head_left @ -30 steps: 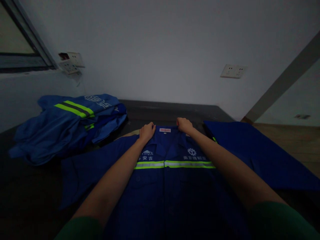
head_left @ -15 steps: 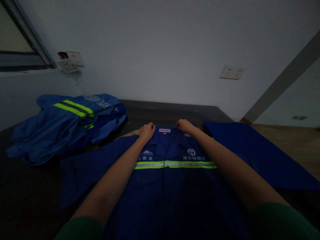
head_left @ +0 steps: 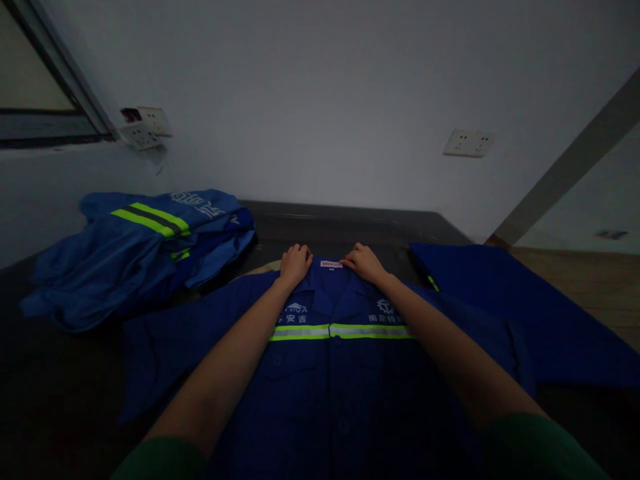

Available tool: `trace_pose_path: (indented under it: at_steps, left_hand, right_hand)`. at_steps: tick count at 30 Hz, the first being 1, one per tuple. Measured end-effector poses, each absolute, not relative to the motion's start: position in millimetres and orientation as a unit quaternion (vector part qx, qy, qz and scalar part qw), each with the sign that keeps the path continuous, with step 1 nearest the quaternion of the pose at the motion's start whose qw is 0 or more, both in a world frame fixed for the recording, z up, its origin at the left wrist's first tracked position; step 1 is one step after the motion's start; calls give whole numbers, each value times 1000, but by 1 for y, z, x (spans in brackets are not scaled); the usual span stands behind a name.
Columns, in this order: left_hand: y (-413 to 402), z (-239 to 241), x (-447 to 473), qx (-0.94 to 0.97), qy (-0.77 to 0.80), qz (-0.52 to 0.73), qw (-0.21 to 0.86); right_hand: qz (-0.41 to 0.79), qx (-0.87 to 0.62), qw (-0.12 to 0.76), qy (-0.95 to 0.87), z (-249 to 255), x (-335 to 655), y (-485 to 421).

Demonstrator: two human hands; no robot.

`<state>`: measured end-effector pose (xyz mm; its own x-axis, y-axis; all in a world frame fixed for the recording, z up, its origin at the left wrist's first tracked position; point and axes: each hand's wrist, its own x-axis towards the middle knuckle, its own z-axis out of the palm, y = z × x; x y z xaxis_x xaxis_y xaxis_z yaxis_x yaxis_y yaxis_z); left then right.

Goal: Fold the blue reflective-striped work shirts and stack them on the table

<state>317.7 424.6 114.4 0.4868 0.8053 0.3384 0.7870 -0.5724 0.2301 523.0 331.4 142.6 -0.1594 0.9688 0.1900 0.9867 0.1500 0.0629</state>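
A dark blue work jacket [head_left: 300, 373] lies front side up before me, buttoned, with a yellow-green and silver reflective stripe and white lettering across the chest. My left hand [head_left: 296, 263] is closed on the left side of its collar, fingertips curled over the top edge. On the other side, my right hand [head_left: 366, 262] pinches the collar close to the white and red neck label [head_left: 331, 264]. Both forearms cross over the jacket and hide parts of its chest and sleeves. The lower part fades into shadow.
A crumpled heap of blue work clothes [head_left: 135, 247] with reflective stripes lies at the left. A flat blue garment [head_left: 500, 300] rests at the right. The dark table [head_left: 350, 223] meets a pale wall with sockets [head_left: 469, 143]. Something beige shows behind the left shoulder.
My right hand has shifted left along the collar, nearer the neck label. My left hand stays at its collar side. The view has moved slightly.
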Motion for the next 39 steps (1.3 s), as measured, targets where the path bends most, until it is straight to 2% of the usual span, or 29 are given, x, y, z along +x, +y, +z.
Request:
trace_pose_path:
  at_steps: [4, 9, 13, 18, 20, 23, 27, 35, 39]
  left_hand:
    - [424, 114, 317, 861, 465, 203, 29]
    - [425, 112, 318, 859, 469, 203, 29]
    - [422, 119, 318, 857, 454, 242, 23]
    - [409, 139, 308, 865, 418, 271, 51]
    - [401, 142, 300, 884, 396, 238, 71]
    - [385, 136, 286, 912, 378, 133, 88]
    - [370, 119, 277, 914, 392, 44, 95]
    - [363, 115, 286, 884, 456, 61, 83]
    - [364, 114, 291, 879, 461, 86, 84]
  right_hand:
    - [-126, -675, 35, -726, 135, 523, 337]
    - [-147, -690, 110, -700, 124, 525, 336]
    - [-136, -688, 135, -700, 133, 522, 332]
    - [-101, -739, 265, -611, 152, 521, 311]
    - [-63, -745, 252, -615, 148, 518, 298]
    - [2, -739, 164, -653, 132, 509, 281]
    - [17, -742, 101, -662, 115, 499, 273]
    - [30, -751, 93, -653, 111, 505, 277]
    - [-7, -733, 133, -667, 115, 506, 275]
